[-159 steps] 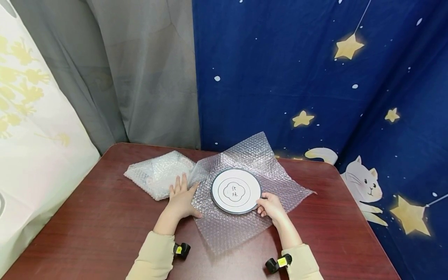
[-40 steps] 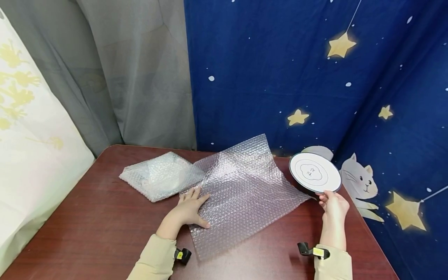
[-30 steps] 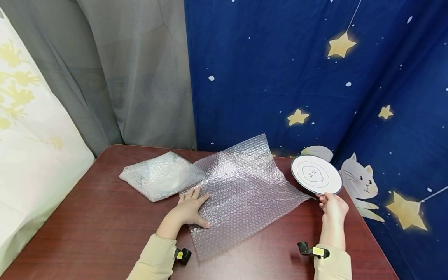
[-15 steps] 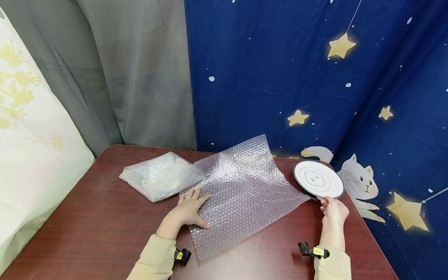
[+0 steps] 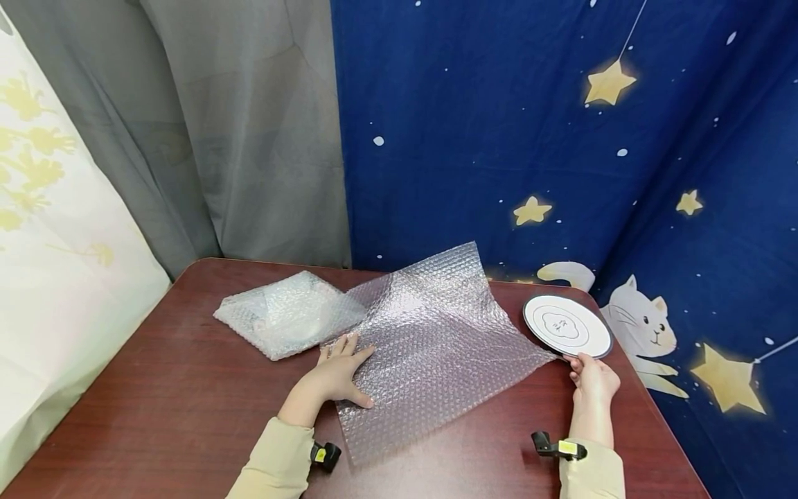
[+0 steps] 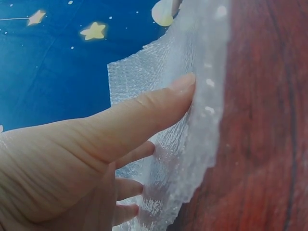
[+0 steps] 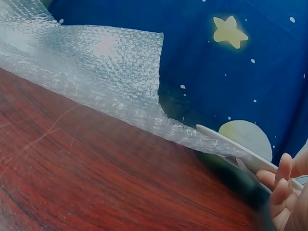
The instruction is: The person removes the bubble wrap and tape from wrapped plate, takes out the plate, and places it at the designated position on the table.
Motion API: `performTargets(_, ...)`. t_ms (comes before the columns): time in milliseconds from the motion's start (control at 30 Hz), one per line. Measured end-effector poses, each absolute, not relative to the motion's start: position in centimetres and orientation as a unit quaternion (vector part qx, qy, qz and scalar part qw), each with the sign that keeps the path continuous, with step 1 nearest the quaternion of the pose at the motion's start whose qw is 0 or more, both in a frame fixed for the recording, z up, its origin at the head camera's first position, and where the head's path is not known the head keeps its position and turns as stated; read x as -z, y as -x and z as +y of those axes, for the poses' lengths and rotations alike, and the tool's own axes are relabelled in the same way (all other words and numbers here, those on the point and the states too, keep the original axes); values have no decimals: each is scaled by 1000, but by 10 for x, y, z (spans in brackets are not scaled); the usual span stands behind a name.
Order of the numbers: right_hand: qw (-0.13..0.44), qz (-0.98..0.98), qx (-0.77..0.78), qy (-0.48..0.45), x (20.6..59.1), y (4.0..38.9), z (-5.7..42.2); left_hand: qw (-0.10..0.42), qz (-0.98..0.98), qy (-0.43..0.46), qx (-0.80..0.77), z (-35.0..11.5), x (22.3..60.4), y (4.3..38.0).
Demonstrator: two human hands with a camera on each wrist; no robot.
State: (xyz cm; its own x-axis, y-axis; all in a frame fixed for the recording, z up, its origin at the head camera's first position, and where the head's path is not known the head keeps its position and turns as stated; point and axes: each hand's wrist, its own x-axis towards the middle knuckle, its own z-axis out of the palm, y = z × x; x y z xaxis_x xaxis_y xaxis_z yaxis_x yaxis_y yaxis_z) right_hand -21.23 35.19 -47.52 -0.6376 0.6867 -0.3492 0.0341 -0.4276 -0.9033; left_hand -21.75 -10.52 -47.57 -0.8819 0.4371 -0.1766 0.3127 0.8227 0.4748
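A white plate (image 5: 564,327) with a dark rim and characters at its centre is at the far right corner of the table. My right hand (image 5: 595,381) pinches its near edge between thumb and fingers. In the right wrist view the plate (image 7: 236,146) appears edge-on, tilted, with a shadow beneath it. A sheet of bubble wrap (image 5: 430,353) lies spread across the middle, its right corner reaching the plate. On the sheet's left edge rests my left hand (image 5: 330,380), fingers spread. The left wrist view shows that thumb (image 6: 154,113) extended over the bubble wrap.
Left of the sheet lies a flat bubble-wrapped bundle (image 5: 289,315), partly overlapped by the sheet's corner. The dark red wooden table (image 5: 174,402) ends at a grey curtain (image 5: 280,152) and a blue star-patterned curtain (image 5: 461,138).
My right hand has carried the plate off the bubble wrap to the right, and lately lowered it toward the table. My left hand has shifted slightly onto the sheet and stayed there.
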Motion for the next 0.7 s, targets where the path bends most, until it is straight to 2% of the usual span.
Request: performTargets(700, 186, -479, -775, 367, 477, 213, 355, 142, 944, -203, -219, -106, 476, 219)
